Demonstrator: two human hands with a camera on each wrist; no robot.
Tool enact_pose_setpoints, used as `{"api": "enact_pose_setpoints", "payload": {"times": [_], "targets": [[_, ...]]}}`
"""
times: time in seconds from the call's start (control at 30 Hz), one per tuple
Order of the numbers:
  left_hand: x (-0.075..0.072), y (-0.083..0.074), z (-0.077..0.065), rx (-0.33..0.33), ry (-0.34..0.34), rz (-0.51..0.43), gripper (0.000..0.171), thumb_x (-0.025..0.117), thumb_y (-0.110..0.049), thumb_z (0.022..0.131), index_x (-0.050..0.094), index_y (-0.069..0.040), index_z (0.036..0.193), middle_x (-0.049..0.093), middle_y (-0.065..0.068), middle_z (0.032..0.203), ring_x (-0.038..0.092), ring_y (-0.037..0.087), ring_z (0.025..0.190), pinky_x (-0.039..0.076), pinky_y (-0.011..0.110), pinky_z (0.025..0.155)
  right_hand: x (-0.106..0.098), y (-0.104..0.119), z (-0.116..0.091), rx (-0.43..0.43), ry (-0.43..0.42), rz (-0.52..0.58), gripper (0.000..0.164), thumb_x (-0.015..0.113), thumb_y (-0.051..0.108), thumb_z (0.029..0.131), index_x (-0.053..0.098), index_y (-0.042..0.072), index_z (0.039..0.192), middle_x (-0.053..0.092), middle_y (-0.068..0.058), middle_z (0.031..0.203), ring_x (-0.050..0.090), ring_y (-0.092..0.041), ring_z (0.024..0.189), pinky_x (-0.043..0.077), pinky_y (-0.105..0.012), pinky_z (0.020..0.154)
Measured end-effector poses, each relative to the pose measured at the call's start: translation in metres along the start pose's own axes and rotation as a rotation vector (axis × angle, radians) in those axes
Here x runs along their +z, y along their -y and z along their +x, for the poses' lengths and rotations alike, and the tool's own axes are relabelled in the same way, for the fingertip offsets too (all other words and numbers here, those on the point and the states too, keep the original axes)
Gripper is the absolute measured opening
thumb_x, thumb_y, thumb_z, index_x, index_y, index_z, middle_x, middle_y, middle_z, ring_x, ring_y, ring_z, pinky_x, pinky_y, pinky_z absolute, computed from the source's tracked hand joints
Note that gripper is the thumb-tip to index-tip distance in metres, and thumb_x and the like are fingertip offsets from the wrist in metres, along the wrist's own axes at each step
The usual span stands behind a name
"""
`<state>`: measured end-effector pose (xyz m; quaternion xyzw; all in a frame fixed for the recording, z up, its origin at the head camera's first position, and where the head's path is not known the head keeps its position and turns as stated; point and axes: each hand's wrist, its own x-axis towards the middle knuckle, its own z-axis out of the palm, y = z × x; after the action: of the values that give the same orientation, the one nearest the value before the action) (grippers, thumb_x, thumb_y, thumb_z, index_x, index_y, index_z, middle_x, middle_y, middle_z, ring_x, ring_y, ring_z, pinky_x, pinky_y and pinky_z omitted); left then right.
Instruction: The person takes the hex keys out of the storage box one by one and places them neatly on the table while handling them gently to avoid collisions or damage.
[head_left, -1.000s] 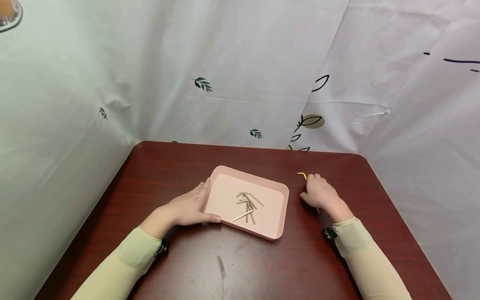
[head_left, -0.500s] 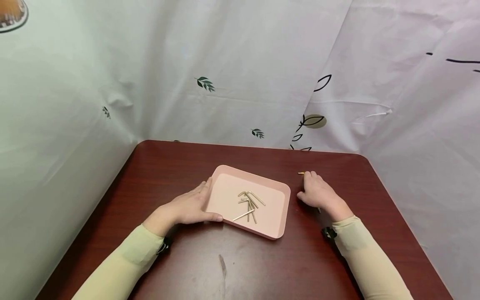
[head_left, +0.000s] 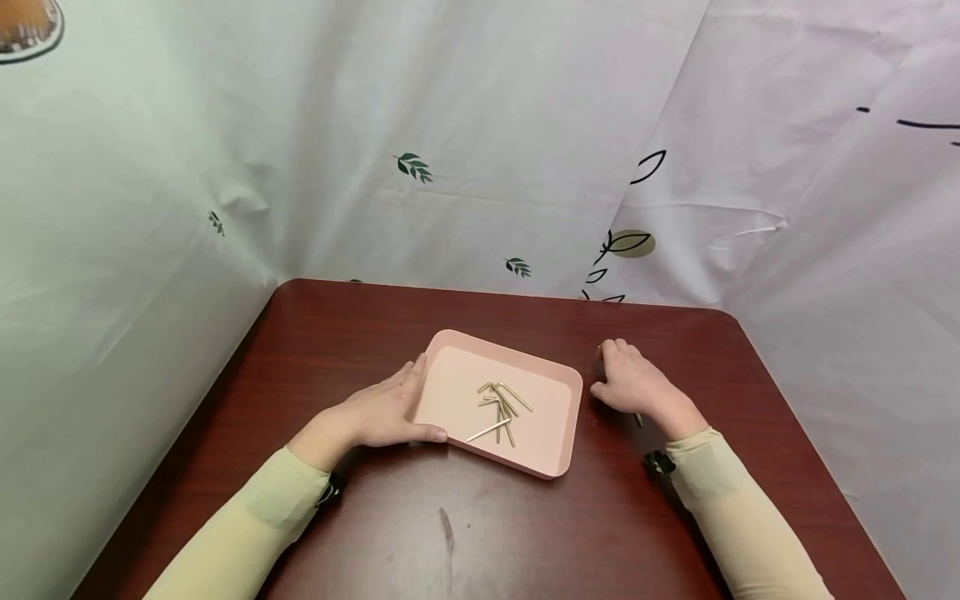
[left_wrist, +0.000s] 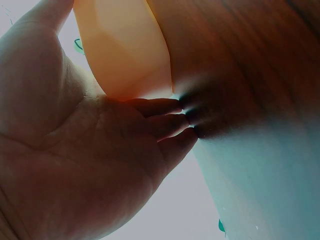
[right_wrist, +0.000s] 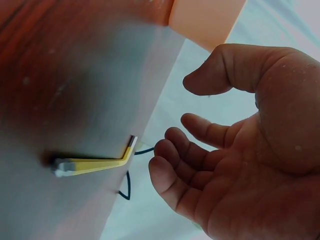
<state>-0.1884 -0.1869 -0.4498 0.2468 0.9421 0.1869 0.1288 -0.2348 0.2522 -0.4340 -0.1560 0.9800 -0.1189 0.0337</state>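
Observation:
A shallow pink tray (head_left: 543,392) lies on the table, with several gold L-shaped hex keys (head_left: 501,410) heaped loosely in it. My left hand (head_left: 382,414) rests against its left side, fingers straight along the wall and thumb at the near rim. To the right of the tray, my right hand (head_left: 637,382) is over a yellow hex key with dark ends (right_wrist: 97,165). In the right wrist view the key lies on the tabletop, apart from the loosely bent fingers (right_wrist: 172,182), and nothing is between thumb and fingers. From the head, the hand hides most of that key.
The dark red wooden table (head_left: 360,325) has rounded far corners. White sheeting (head_left: 465,167) printed with leaves hangs behind it and along both sides. A dark smear (head_left: 447,529) marks the tabletop in front of the tray.
My right hand has shifted slightly left and away from me, covering the bent end of the yellow hex key that showed earlier. The left hand stays at the tray.

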Motion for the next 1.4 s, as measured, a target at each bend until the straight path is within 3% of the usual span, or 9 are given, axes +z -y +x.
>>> {"api": "enact_pose_setpoints", "payload": {"times": [0.47,0.87,1.1,1.4], "targets": [[0.000,-0.001,-0.001,-0.005,-0.003,-0.006,0.138,0.075,-0.079,0.092,0.005,0.007,0.175,0.013,0.027,0.183,0.022,0.045,0.168,0.033,0.058,0.130,-0.013,0.019,0.000,-0.076,-0.047,-0.005,0.037,0.074,0.011,0.088,0.060,-0.004,0.118,0.058,-0.018,0.106,0.059,-0.043,0.105,0.052,-0.058,0.092],[-0.001,-0.002,0.000,-0.007,0.007,0.005,0.137,0.073,-0.080,0.093,0.005,0.006,0.175,0.013,0.027,0.183,0.022,0.044,0.168,0.032,0.057,0.130,-0.020,0.046,0.000,-0.181,-0.095,-0.024,0.032,0.075,0.011,0.093,0.060,-0.006,0.116,0.059,-0.018,0.106,0.060,-0.042,0.104,0.053,-0.057,0.094],[0.000,-0.003,0.000,-0.016,0.007,-0.002,0.137,0.074,-0.080,0.092,0.006,0.005,0.176,0.013,0.025,0.183,0.021,0.042,0.169,0.033,0.057,0.130,-0.019,0.057,0.001,-0.208,-0.090,-0.023,0.034,0.068,0.004,0.084,0.061,-0.006,0.115,0.058,-0.015,0.106,0.058,-0.038,0.101,0.052,-0.054,0.093],[0.000,-0.003,-0.002,-0.012,0.002,-0.003,0.137,0.074,-0.079,0.092,0.006,0.007,0.175,0.013,0.026,0.183,0.021,0.043,0.168,0.033,0.057,0.130,-0.017,0.068,0.000,-0.232,-0.086,-0.034,0.030,0.070,0.004,0.086,0.061,-0.003,0.114,0.058,-0.013,0.104,0.059,-0.036,0.098,0.053,-0.053,0.089]]}}
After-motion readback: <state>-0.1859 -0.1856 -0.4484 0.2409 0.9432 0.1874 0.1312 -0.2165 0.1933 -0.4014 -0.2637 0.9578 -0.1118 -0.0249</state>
